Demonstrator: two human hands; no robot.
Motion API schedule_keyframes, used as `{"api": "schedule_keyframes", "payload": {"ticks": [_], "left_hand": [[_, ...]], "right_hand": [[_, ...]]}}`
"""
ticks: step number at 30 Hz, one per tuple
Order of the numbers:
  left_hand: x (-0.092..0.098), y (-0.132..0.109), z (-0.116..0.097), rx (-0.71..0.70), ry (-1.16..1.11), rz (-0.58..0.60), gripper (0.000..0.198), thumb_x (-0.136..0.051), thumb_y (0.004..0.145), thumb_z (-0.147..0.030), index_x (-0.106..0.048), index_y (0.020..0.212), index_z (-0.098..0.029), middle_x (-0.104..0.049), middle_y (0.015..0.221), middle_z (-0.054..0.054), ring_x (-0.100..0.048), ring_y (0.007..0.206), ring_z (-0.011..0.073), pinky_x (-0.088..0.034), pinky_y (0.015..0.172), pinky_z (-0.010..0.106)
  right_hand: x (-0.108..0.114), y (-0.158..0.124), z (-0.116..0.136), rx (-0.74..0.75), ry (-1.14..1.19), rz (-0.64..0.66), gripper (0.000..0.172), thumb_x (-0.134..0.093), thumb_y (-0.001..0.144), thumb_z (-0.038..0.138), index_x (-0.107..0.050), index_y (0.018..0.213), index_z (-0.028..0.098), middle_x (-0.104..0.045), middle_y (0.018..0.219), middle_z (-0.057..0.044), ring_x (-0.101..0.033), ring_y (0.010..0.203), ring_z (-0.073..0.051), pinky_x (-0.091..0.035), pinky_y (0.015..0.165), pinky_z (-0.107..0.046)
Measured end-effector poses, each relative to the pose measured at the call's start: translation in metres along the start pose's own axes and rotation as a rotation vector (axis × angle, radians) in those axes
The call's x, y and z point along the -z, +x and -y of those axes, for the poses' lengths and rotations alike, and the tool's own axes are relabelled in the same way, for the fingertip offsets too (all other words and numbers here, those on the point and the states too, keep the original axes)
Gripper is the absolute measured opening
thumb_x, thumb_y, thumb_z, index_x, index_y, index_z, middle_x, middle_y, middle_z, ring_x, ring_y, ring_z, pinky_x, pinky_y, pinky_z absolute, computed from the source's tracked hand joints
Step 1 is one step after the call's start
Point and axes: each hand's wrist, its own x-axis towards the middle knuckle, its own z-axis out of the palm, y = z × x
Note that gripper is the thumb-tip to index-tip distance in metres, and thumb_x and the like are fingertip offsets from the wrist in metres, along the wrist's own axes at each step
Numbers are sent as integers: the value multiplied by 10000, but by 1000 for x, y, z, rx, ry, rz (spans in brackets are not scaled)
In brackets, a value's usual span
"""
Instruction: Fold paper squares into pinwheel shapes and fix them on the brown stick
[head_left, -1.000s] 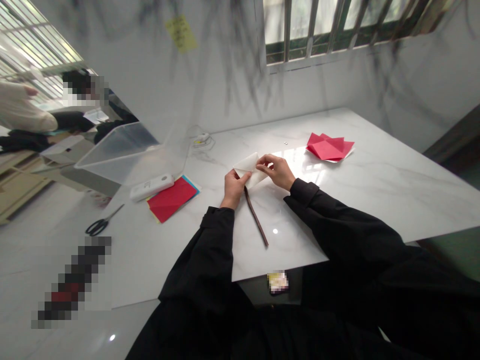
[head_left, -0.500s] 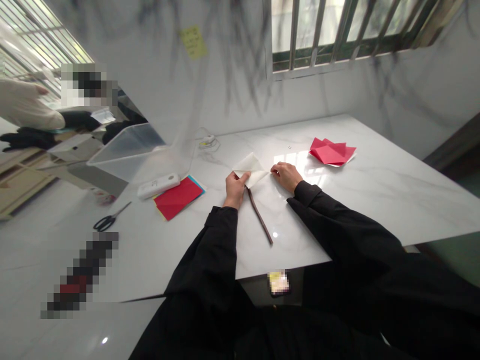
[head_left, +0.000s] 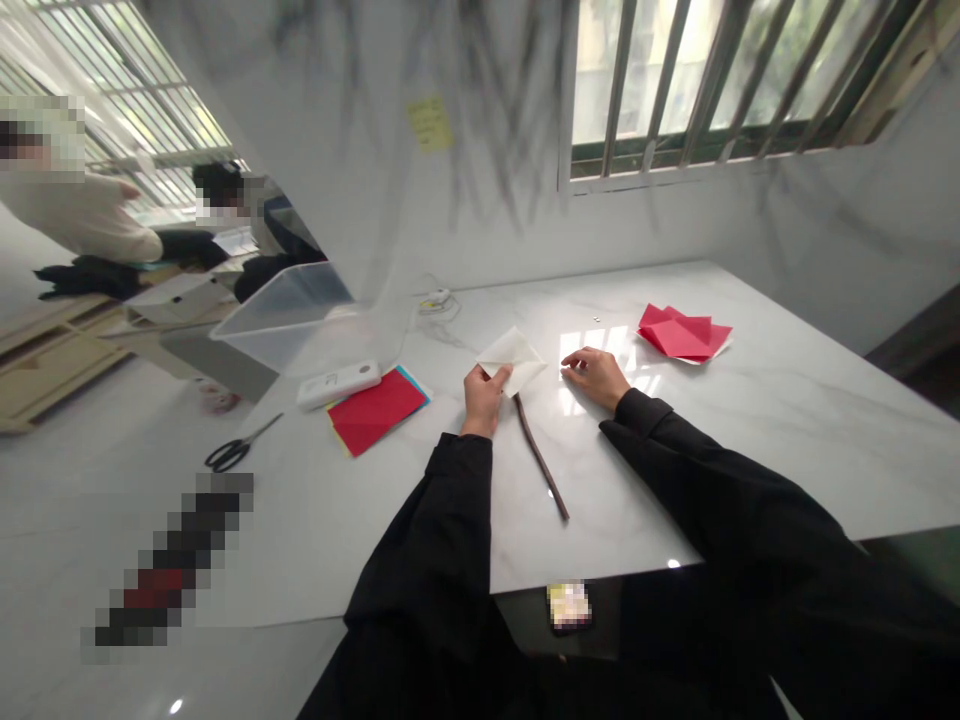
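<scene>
A cream sheet of paper (head_left: 525, 362) with creases is pinched in my left hand (head_left: 482, 402), thumb lying on top. Below the paper a thin brown stick (head_left: 541, 455) runs toward the table's front edge; its far end is hidden under the paper. My right hand (head_left: 598, 378) is over the table just right of the paper's corner, apart from it. Its fingers are loosely bent and spread a little, with nothing visible between them. Folded red paper pieces (head_left: 682, 333) lie beyond my right hand.
On the left of the marble-patterned table lie a stack of coloured paper (head_left: 377, 410), a white box-like device (head_left: 339, 385) and black scissors (head_left: 238, 448). A clear plastic bin (head_left: 289, 320) stands behind them. Two people are at the far left. A wall closes the back.
My right hand has let go of the paper's right corner and drawn away to the right. The left hand keeps its pinch. The view has tilted, shifting everything down and right.
</scene>
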Motion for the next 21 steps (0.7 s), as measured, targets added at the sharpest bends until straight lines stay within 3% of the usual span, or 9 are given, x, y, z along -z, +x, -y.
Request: {"api": "schedule_keyframes", "payload": {"ticks": [3,7,11,14,18,21], "left_hand": [[1,0,1,-7,15,-10,434,-890,589,-349,-745,941,-140,-788,993,104,-735,936,241,-563,900,371],[3,-3,0,-5,43,-9,431,-893,604,-360,-750,947,-141,-788,1003,111,-735,912,242,-560,877,368],[4,-4,0,-4,69,13,442,-887,622,-378,-757,970,-138,-790,1002,110,-727,890,226,-557,842,335],[4,-4,-1,11,74,9,436,-869,657,-435,-754,950,-133,-787,956,97,-713,840,206,-542,786,301],[0,-7,-11,41,30,-2,462,-851,683,-520,-742,928,-143,-776,931,78,-699,829,195,-529,757,281],[-3,-14,-21,110,-22,47,516,-850,683,-559,-733,995,-165,-774,965,72,-707,860,205,-546,754,289]], "right_hand": [[-4,15,-3,16,-38,48,152,-655,880,197,-806,901,195,-736,858,-62,-643,741,-185,-500,785,-317],[1,40,-26,6,-90,62,164,-652,867,178,-813,898,180,-757,879,-84,-662,766,-208,-501,794,-325],[16,53,-53,-109,-116,-109,286,-571,860,115,-803,1022,156,-775,961,-109,-684,821,-230,-514,845,-349],[25,44,-59,-150,-129,-205,300,-530,870,132,-799,994,180,-776,1015,-109,-684,842,-250,-523,862,-390],[25,20,-29,-166,26,-231,210,-596,867,232,-779,965,203,-774,975,-88,-687,827,-249,-545,853,-412],[16,1,13,-167,301,-189,293,-624,912,411,-740,1102,221,-760,1011,-83,-707,881,-241,-573,783,-377]]}}
